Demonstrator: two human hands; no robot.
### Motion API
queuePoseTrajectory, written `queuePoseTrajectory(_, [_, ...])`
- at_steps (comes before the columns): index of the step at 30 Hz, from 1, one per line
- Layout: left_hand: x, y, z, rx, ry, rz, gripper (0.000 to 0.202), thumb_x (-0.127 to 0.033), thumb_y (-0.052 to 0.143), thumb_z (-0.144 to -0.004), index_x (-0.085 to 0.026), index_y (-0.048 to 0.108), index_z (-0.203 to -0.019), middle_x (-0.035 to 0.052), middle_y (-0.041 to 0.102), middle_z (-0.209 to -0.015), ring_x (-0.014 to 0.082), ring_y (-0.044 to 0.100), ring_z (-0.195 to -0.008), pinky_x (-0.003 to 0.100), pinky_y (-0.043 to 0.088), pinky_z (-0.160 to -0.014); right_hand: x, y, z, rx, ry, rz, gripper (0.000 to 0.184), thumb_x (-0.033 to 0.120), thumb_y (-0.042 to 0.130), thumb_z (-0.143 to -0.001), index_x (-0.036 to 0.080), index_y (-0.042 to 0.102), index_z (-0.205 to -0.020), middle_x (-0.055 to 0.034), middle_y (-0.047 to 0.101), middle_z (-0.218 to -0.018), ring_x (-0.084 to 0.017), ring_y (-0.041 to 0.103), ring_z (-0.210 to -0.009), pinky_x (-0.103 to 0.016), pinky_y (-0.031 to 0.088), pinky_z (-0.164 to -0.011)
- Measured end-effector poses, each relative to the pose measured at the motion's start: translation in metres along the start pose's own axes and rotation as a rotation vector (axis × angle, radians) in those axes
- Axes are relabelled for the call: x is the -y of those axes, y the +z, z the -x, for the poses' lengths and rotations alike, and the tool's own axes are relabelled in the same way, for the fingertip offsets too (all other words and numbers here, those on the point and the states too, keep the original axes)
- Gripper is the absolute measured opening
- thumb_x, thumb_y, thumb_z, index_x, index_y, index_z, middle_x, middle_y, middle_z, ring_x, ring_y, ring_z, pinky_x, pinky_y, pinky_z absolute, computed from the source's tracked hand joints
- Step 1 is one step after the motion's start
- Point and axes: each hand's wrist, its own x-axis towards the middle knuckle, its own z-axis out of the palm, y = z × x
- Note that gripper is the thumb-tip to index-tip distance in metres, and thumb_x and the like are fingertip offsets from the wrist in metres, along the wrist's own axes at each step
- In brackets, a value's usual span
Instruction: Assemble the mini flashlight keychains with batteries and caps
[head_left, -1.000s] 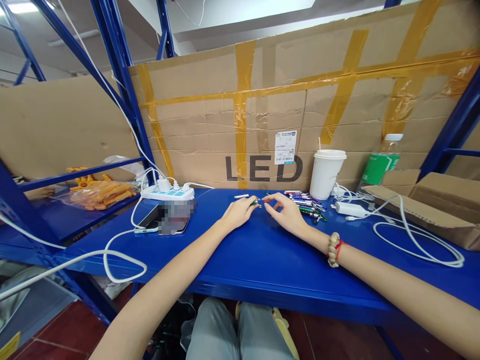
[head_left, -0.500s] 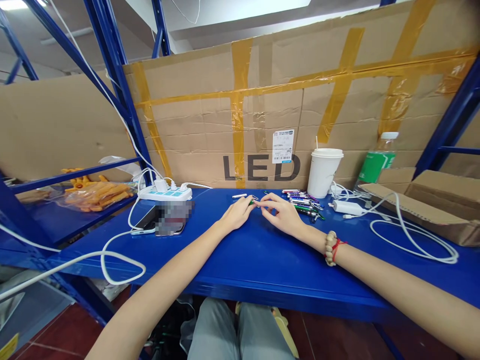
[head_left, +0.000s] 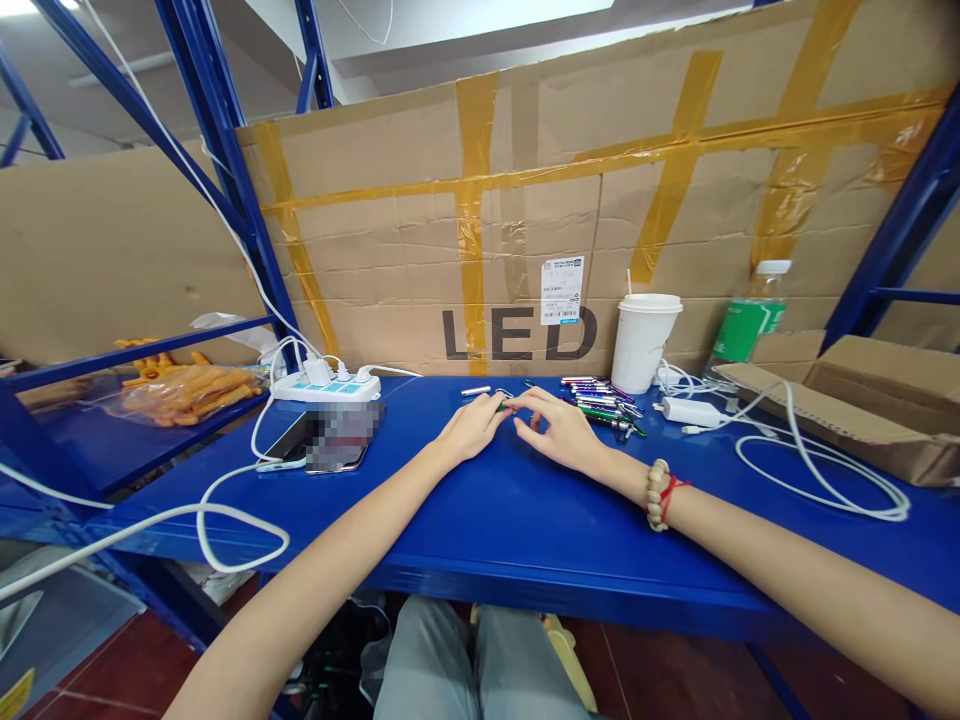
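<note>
Over the middle of the blue tabletop (head_left: 480, 520), my left hand (head_left: 469, 428) pinches what looks like a green pen (head_left: 501, 406), mostly hidden by the fingers. My right hand (head_left: 559, 428) meets it from the other side. Its curled fingertips touch those of my left hand, and whatever lies between them is too small to make out. Just beyond my left fingertips lies a silver pen piece (head_left: 475, 391), with other small parts near it. Past my right hand is a pile of colored pens (head_left: 600, 400), in purple, silver, green and black.
A white lidded cup (head_left: 646, 345) with a straw stands behind the pens. Farther right are a green-labeled bottle (head_left: 746, 325), a white charger with cable (head_left: 694, 412) and an open cardboard box (head_left: 862, 405). On the left are a power strip (head_left: 326, 386) and a phone (head_left: 289, 438).
The fingers of my right hand have shifted slightly, drawing in over my left fingertips. Both hands stay together at the same place, and the view has moved a little.
</note>
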Motion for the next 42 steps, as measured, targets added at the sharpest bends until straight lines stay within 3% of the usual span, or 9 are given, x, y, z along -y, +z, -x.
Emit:
queuePoseTrajectory(4, [-0.002, 0.001, -0.002, 0.0, 0.009, -0.02, 0.021, -0.031, 0.029, -0.093, -0.019, 0.046, -0.094, 0.0048, 0.057, -0.092, 0.0173, 0.056, -0.086, 0.027, 0.046, -0.074, 0.001, 0.0, 0.0, -0.063, 0.054, -0.025, 0.021, 0.021, 0.049, -0.078, 0.023, 0.06, -0.095, 0.0007, 0.061, -0.095, -0.007, 0.056, -0.055, -0.021, 0.043, -0.053])
queuePoseTrajectory(8, [0.0, 0.002, -0.003, -0.011, -0.007, -0.041, 0.023, -0.033, 0.028, -0.093, -0.019, 0.046, -0.094, 0.0044, 0.058, -0.092, 0.0175, 0.056, -0.086, 0.028, 0.046, -0.074, -0.004, 0.001, -0.001, -0.074, 0.152, 0.044, 0.027, 0.024, 0.05, -0.077, 0.023, 0.055, -0.103, -0.0001, 0.062, -0.094, -0.011, 0.059, -0.065, -0.023, 0.043, -0.053])
queuePoseTrajectory(11, [0.002, 0.002, -0.003, -0.019, -0.03, -0.057, 0.025, -0.035, 0.028, -0.092, -0.019, 0.048, -0.094, 0.0047, 0.059, -0.093, 0.0186, 0.056, -0.089, 0.03, 0.047, -0.076, -0.012, 0.005, -0.001, 0.017, 0.126, 0.132, 0.038, 0.027, 0.055, -0.073, 0.022, 0.053, -0.111, -0.0053, 0.06, -0.108, -0.02, 0.059, -0.09, -0.031, 0.046, -0.07])
queuePoseTrajectory(13, [0.003, 0.002, -0.002, -0.032, -0.059, -0.073, 0.028, -0.037, 0.028, -0.092, -0.018, 0.049, -0.095, 0.0062, 0.059, -0.095, 0.02, 0.055, -0.093, 0.032, 0.046, -0.079, -0.017, 0.007, -0.001, 0.119, 0.084, 0.171, 0.041, 0.03, 0.055, -0.074, 0.021, 0.054, -0.114, -0.008, 0.057, -0.117, -0.025, 0.052, -0.106, -0.04, 0.042, -0.084])
queuePoseTrajectory(18, [0.005, 0.003, -0.002, -0.053, -0.105, -0.111, 0.032, -0.036, 0.028, -0.092, -0.017, 0.052, -0.094, 0.0086, 0.059, -0.096, 0.0212, 0.055, -0.096, 0.034, 0.046, -0.083, -0.026, 0.014, -0.001, 0.302, 0.017, 0.15, 0.043, 0.041, 0.046, -0.082, 0.022, 0.053, -0.12, -0.0099, 0.051, -0.127, -0.028, 0.043, -0.119, -0.051, 0.03, -0.095])
queuePoseTrajectory(22, [0.007, 0.004, -0.002, -0.044, -0.107, -0.131, 0.032, -0.037, 0.028, -0.091, -0.017, 0.053, -0.097, 0.0083, 0.06, -0.099, 0.0204, 0.056, -0.095, 0.034, 0.046, -0.083, -0.03, 0.018, 0.0, 0.284, 0.006, 0.131, 0.041, 0.043, 0.046, -0.083, 0.023, 0.055, -0.118, -0.0099, 0.054, -0.124, -0.028, 0.045, -0.118, -0.051, 0.031, -0.094])
queuePoseTrajectory(29, [0.008, 0.005, -0.003, -0.032, -0.083, -0.151, 0.033, -0.034, 0.028, -0.091, -0.016, 0.055, -0.093, 0.0093, 0.061, -0.098, 0.0221, 0.055, -0.096, 0.036, 0.046, -0.084, -0.028, 0.015, -0.003, 0.2, -0.053, 0.045, 0.027, 0.022, 0.048, -0.08, 0.023, 0.062, -0.103, -0.0034, 0.067, -0.103, -0.021, 0.06, -0.093, -0.039, 0.043, -0.082])
queuePoseTrajectory(36, [0.003, 0.002, -0.003, -0.009, -0.06, -0.152, 0.033, -0.034, 0.027, -0.091, -0.017, 0.054, -0.092, 0.0088, 0.06, -0.089, 0.0219, 0.056, -0.088, 0.035, 0.048, -0.079, -0.027, 0.012, -0.003, 0.131, 0.02, -0.004, 0.02, 0.021, 0.054, -0.077, 0.025, 0.064, -0.094, 0.0007, 0.071, -0.085, -0.018, 0.064, -0.08, -0.032, 0.049, -0.073])
queuePoseTrajectory(42, [0.0, 0.0, -0.002, 0.012, -0.05, -0.15, 0.032, -0.034, 0.028, -0.091, -0.017, 0.055, -0.088, 0.0082, 0.059, -0.086, 0.0217, 0.057, -0.085, 0.035, 0.048, -0.077, -0.03, 0.013, -0.002, 0.122, 0.078, -0.094, 0.019, 0.021, 0.057, -0.076, 0.025, 0.064, -0.093, 0.0006, 0.071, -0.083, -0.017, 0.066, -0.077, -0.029, 0.05, -0.069])
